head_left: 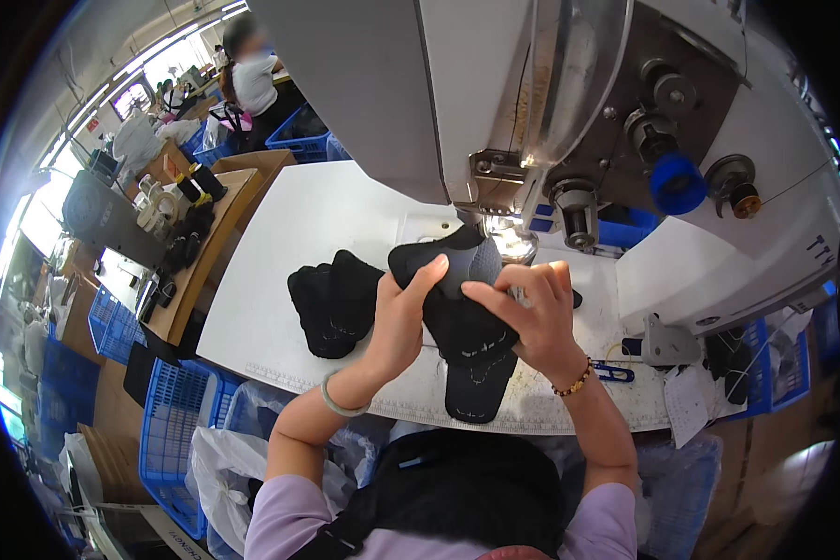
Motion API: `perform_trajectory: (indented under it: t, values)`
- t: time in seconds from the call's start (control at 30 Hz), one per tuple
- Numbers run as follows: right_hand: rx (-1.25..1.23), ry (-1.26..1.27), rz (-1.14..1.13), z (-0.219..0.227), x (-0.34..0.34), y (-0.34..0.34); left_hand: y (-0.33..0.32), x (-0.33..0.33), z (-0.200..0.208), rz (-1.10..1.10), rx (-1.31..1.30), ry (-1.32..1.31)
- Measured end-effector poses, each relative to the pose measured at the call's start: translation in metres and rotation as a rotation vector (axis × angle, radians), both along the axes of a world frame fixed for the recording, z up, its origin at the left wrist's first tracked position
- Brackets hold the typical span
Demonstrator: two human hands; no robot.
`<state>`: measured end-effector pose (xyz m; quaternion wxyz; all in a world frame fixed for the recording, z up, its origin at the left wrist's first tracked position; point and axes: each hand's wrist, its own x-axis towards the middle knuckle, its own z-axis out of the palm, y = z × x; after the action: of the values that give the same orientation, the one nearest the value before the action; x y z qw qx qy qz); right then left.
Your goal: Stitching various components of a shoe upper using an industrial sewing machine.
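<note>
A black padded fabric piece with a grey mesh patch (455, 271) is held up between my hands, just in front of the sewing machine's (373, 84) needle area. My left hand (403, 313) grips its left side, the thumb pressed on the grey patch. Pinching its right edge, my right hand (543, 315) has thumb and forefinger close together. More black fabric (476, 397) with pale stitching hangs below, over the table's front edge; whether it is one piece or several I cannot tell. A pile of similar black pieces (331, 303) lies left of my left hand.
Blue-handled thread snips (612, 372) lie on the white worktable (252, 289), right of my right wrist. The machine head overhangs the far side. Blue baskets (173, 420) and plastic bags (229, 467) stand below at left. A person (257, 84) is in the background.
</note>
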<state>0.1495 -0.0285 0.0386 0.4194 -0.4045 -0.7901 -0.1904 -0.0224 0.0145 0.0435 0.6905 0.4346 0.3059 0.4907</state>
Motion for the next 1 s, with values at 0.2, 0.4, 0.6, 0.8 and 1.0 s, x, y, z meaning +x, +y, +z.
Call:
perform_trajectory:
  t: [0.2,0.4,0.6,0.8,1.0]
  values:
    - [-0.07,0.248,-0.018,-0.014,0.011,0.019,0.039,0.027,-0.007,0.03,0.178,0.075]
    - [-0.125,0.273,-0.026,-0.021,0.014,0.019,0.046,0.023,-0.012,-0.018,0.252,0.157]
    - [-0.091,0.253,-0.022,-0.019,0.015,0.021,0.047,0.026,-0.009,-0.027,0.245,0.105]
    - [-0.104,0.21,-0.016,-0.013,0.014,0.021,0.052,0.025,-0.01,-0.023,0.241,0.11]
    - [-0.236,0.326,-0.008,-0.019,0.01,0.016,0.051,0.01,0.006,-0.203,0.273,0.252]
